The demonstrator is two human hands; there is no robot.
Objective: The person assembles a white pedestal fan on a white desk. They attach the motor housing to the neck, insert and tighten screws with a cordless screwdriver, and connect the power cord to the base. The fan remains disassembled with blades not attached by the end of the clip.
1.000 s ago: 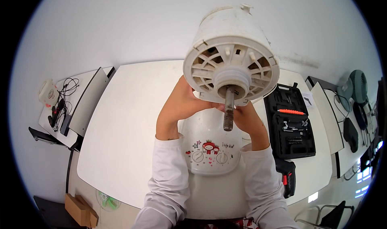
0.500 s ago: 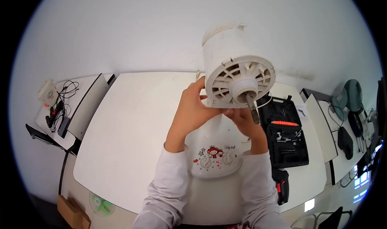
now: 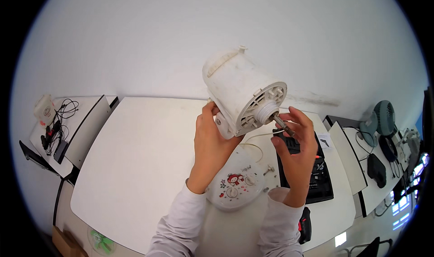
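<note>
A white fan motor housing (image 3: 242, 85) is held up above the table, tilted, with its vented round face and metal shaft (image 3: 284, 125) toward the lower right. My left hand (image 3: 212, 137) grips the housing from below, around its lower bracket. Beside the shaft is my right hand (image 3: 298, 144), its thumb and fingers apart and curved around the shaft's end without closing on it. Below, a white fan base (image 3: 242, 200) with a red cartoon print and two dials lies on the table, a pale cord (image 3: 260, 150) curving near it.
Right of the base sit small metal parts (image 3: 268, 169) and a black tool case (image 3: 323, 189). A black and red power screwdriver (image 3: 305, 225) lies near the front right edge of the white table (image 3: 135, 166). Side tables hold cables (image 3: 68, 110) at left and a green fan (image 3: 384, 117) at right.
The housing has come lower and left, turning its shaft more to the right. My right hand has left its underside and moved beside the shaft. The view has shifted slightly.
</note>
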